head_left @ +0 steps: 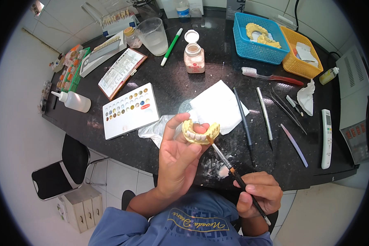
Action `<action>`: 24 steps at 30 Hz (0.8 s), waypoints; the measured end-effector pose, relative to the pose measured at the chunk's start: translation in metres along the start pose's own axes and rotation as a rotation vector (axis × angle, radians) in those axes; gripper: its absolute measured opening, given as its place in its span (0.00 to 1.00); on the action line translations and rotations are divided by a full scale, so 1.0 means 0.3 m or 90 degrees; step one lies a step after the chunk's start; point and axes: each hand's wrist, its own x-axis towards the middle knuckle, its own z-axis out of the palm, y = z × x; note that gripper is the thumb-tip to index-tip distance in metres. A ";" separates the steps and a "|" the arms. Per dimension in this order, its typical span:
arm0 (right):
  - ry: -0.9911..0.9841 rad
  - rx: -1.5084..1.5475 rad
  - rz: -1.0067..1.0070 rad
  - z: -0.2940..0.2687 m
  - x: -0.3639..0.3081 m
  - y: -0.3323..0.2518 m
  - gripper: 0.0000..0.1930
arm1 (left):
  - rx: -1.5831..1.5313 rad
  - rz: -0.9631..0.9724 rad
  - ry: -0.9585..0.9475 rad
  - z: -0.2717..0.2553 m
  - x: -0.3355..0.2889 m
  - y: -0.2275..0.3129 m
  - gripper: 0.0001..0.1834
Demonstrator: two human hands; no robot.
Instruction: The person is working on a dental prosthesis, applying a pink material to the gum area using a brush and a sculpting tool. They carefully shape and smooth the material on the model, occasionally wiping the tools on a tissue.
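Note:
Between the thumb and fingers of my left hand (pixel 178 164) is a yellow plaster dental cast (pixel 201 133), a horseshoe arch with several whitish teeth along its front. My left hand is closed on it, held above the table's near edge. My right hand (pixel 260 192) grips a thin paintbrush (pixel 238 179) by its black handle. The brush slants up to the left, and its brown bristles meet the right side of the cast. Below the brush, a small pinkish heap (pixel 223 171) and white powder smears lie on the black tabletop.
A folded white cloth (pixel 215 104) lies behind the cast. To its right are a dark slim tool (pixel 244 119), tweezers (pixel 289 110) and a red toothbrush (pixel 272 77). An open powder jar (pixel 194 61) stands behind. Leftward sits a white paint palette (pixel 129 123); a blue basket (pixel 256 53) holds more casts.

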 end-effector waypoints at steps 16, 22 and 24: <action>0.008 0.007 0.005 -0.003 -0.007 -0.004 0.09 | -0.015 0.000 0.004 0.000 0.000 -0.003 0.35; -0.007 -0.013 0.010 0.004 0.000 -0.001 0.10 | -0.011 0.001 0.006 0.001 -0.001 -0.004 0.35; -0.014 -0.016 0.010 0.003 0.001 -0.001 0.10 | -0.011 0.003 0.005 0.000 -0.002 -0.004 0.35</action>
